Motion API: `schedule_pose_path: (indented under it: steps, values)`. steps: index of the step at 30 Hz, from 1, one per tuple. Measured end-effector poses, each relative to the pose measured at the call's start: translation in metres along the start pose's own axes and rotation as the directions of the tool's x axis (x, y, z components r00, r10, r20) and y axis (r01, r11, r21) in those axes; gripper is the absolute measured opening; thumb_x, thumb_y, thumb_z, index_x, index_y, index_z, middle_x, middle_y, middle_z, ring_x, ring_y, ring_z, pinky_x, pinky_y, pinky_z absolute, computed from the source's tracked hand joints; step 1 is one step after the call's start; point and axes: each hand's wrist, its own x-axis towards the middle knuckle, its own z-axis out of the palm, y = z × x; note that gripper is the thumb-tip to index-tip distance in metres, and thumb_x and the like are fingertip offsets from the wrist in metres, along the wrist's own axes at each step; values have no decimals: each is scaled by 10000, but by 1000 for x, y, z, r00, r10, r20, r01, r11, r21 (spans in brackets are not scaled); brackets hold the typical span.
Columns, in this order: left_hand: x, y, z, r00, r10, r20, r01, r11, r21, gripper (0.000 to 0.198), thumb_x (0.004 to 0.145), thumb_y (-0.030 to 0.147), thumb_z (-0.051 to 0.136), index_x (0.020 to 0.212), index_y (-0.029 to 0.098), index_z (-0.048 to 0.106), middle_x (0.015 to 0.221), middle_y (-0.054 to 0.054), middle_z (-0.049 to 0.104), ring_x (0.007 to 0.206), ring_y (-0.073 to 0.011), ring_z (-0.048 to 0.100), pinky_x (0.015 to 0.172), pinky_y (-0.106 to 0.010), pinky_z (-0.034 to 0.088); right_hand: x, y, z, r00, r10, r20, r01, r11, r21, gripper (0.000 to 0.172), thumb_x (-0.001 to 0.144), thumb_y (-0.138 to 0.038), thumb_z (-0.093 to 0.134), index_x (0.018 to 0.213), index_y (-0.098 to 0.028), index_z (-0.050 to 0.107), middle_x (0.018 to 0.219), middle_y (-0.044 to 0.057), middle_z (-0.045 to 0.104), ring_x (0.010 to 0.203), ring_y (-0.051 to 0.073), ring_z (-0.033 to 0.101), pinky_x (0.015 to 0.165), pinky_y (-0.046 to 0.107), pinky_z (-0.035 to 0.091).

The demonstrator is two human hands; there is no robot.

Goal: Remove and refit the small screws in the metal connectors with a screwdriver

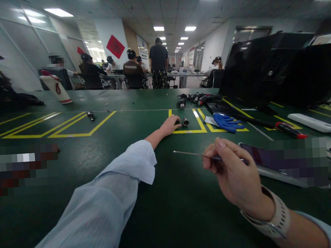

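My left hand (pixel 169 126) reaches far out over the green table, its fingers curled round a small dark round part (pixel 177 121). Just right of those fingertips stands a short metal cylindrical connector (pixel 185 121), apart from the hand, inside a yellow tape outline. Nearer to me, my right hand (pixel 235 168) is closed on a slim screwdriver (pixel 188 153). Its thin shaft points left, and most of the dark handle is hidden in my fingers. The tip touches nothing.
Several dark metal connectors (pixel 190 99) lie further back. Right of the left hand are a blue glove (pixel 228 122), a red-black tool (pixel 290 130) and a white bar (pixel 312 122). A phone-like device (pixel 264 157) lies behind my right hand. Another connector (pixel 91 116) lies left.
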Motion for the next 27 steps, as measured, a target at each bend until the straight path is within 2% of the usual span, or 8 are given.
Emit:
schedule_pose_path:
  steps: [6, 10, 14, 17, 19, 22, 24, 27]
  values:
    - [5, -2, 2, 999, 30, 45, -29, 999, -14, 372, 854, 312, 580, 1179, 141, 523, 1181, -108, 557, 1038, -227, 566, 876, -427, 486, 0, 1, 1, 998, 55, -1, -55, 998, -25, 332, 858, -407, 564, 627, -172, 607, 552, 2, 581, 493, 101, 490, 429, 207, 365]
    - [-8, 4, -2, 999, -20, -43, 19, 1000, -21, 652, 743, 358, 697, 1272, 102, 413, 1291, -167, 455, 1219, -266, 433, 1026, -383, 376, 1, 1, 0, 997, 78, 0, -78, 997, -17, 335, 851, -416, 570, 623, -172, 604, 547, -1, 577, 488, 97, 483, 430, 204, 367]
    - [-39, 17, -12, 981, -150, -127, 151, 988, 2, 465, 879, 367, 487, 1219, 57, 419, 1243, -216, 454, 1139, -300, 473, 950, -457, 405, 1, 2, -1, 995, 97, 3, -97, 995, -13, 320, 849, -415, 575, 638, -177, 612, 544, -8, 578, 494, 93, 487, 432, 192, 368]
    - [-81, 38, -24, 990, -142, -25, 142, 990, 21, 266, 874, 319, 479, 1011, 106, 563, 1030, -143, 592, 966, -273, 563, 837, -438, 461, 0, 2, -1, 995, 102, 21, -102, 995, -9, 313, 855, -406, 571, 645, -179, 615, 551, -9, 578, 507, 93, 494, 440, 191, 373]
    - [-115, 57, -34, 995, -72, 63, 70, 997, 27, 233, 842, 339, 532, 953, 149, 610, 1046, -105, 619, 997, -268, 565, 882, -436, 443, -1, 1, 0, 995, 100, 30, -100, 995, -6, 314, 858, -404, 568, 644, -179, 615, 557, -8, 581, 510, 93, 497, 442, 191, 373]
    - [-163, 89, -49, 968, 124, 217, -133, 991, 25, 435, 879, 430, 459, 1237, 189, 512, 1395, -123, 442, 1276, -291, 401, 1043, -479, 319, -3, 0, 2, 996, 89, 19, -89, 996, 1, 320, 849, -410, 580, 630, -178, 611, 546, -7, 577, 498, 91, 488, 433, 192, 362]
    - [-185, 106, -57, 910, 223, 350, -230, 973, -22, 580, 878, 497, 428, 1370, 195, 378, 1463, -130, 357, 1342, -296, 321, 1086, -483, 266, -3, 1, 3, 996, 85, 16, -85, 996, 0, 322, 842, -411, 588, 623, -176, 610, 538, -7, 572, 493, 90, 483, 428, 191, 354]
    - [-196, 119, -64, 861, 261, 437, -260, 964, -63, 641, 890, 518, 380, 1429, 185, 280, 1495, -135, 294, 1374, -296, 267, 1114, -489, 220, -4, 4, 3, 995, 91, 33, -91, 996, -15, 326, 841, -410, 591, 617, -173, 609, 537, -11, 565, 494, 87, 478, 433, 192, 351]
